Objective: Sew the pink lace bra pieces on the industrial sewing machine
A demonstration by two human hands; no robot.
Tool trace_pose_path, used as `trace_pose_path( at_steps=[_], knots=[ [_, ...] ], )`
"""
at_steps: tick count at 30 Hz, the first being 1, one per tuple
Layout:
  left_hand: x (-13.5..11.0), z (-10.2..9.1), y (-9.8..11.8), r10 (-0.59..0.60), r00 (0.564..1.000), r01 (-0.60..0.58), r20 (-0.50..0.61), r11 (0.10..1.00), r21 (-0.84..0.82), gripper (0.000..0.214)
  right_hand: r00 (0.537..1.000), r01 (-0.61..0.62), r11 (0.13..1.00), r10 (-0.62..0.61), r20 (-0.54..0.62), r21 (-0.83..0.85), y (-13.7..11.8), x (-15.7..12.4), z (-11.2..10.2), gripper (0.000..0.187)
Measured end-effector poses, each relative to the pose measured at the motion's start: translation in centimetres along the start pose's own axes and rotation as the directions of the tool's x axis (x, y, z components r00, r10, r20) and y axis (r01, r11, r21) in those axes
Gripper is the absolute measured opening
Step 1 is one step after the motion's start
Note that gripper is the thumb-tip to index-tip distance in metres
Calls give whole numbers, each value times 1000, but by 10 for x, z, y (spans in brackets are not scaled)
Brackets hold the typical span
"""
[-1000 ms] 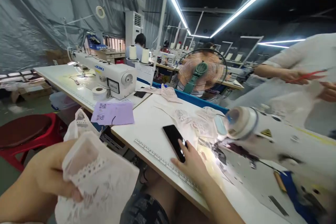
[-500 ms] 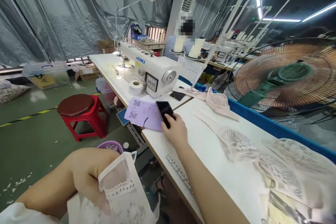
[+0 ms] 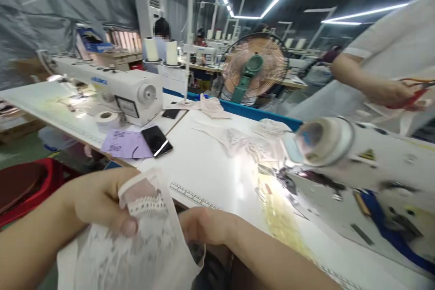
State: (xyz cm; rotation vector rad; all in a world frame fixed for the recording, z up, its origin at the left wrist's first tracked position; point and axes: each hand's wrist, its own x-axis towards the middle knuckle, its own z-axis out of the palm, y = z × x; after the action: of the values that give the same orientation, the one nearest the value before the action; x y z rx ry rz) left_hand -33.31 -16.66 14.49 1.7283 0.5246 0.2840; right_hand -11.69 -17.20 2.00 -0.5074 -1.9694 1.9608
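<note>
My left hand (image 3: 102, 199) is closed on a piece of white sheer lace fabric (image 3: 139, 240), thumb pressing its lace-trimmed edge, low in front of the table edge. My right hand (image 3: 204, 225) is curled beside it, its fingers behind the same fabric and gripping it. A black phone (image 3: 157, 141) lies on the white table (image 3: 210, 167), partly on a purple slip (image 3: 124, 144), away from both hands. The sewing machine (image 3: 343, 145) in front of me stands at the right, its lamp lighting the table.
A second white sewing machine (image 3: 112, 88) and a tape roll (image 3: 106, 119) sit on the left table. Lace pieces (image 3: 244, 142) lie mid-table. A fan (image 3: 254, 68) stands behind. A person in white (image 3: 384, 68) at the right holds red scissors (image 3: 413, 97). A red stool (image 3: 23, 186) stands at the left.
My right hand set the phone down on the purple slip and came back to the lace fabric held by my left hand. The view swung back right toward the machine.
</note>
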Motion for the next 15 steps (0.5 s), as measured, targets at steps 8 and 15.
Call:
trace_pose_path(
  at_steps=[8,15],
  knots=[
    [133,-24,103,-396,918,186,11,457,870,57,885,-153,987,117,-450,-46,-30,-108,-6,19],
    [239,11,72,37,958,273,-285,-426,863,21,523,-646,652,-2,-852,-397,-9,-128,-63,18]
  ],
)
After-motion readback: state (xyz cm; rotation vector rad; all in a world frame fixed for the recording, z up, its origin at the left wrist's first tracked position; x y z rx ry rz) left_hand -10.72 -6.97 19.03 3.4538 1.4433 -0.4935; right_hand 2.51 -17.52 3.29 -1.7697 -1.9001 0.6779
